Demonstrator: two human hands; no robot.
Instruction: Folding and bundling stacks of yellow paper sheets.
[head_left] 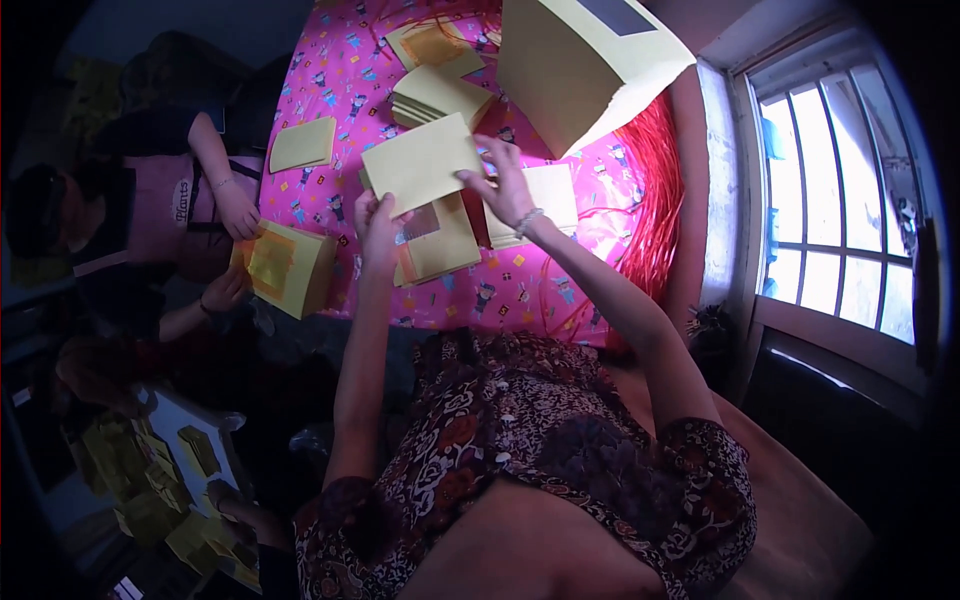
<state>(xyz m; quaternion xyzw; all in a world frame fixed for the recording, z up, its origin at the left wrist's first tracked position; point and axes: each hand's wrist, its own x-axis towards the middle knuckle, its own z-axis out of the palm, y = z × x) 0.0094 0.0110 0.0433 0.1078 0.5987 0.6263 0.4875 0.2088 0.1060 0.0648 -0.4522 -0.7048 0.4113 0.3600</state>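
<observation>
Above the pink table, both my hands hold up a flat, pale yellow paper piece, tilted and shaped like an envelope. At its lower left corner my left hand pinches it, thumb on top. My right hand grips its right edge, thumb on the near face and fingers by the upper corner. Partly hidden under it lies a yellow paper piece with an orange-edged window. Beside my right wrist rests a pale yellow stack. Another yellow stack lies just beyond the held piece.
A tall yellow carton stands at the far right, beside a bundle of red strands. At left, a co-worker's hands touch a yellow stack with an orange patch. A barred window is on the right.
</observation>
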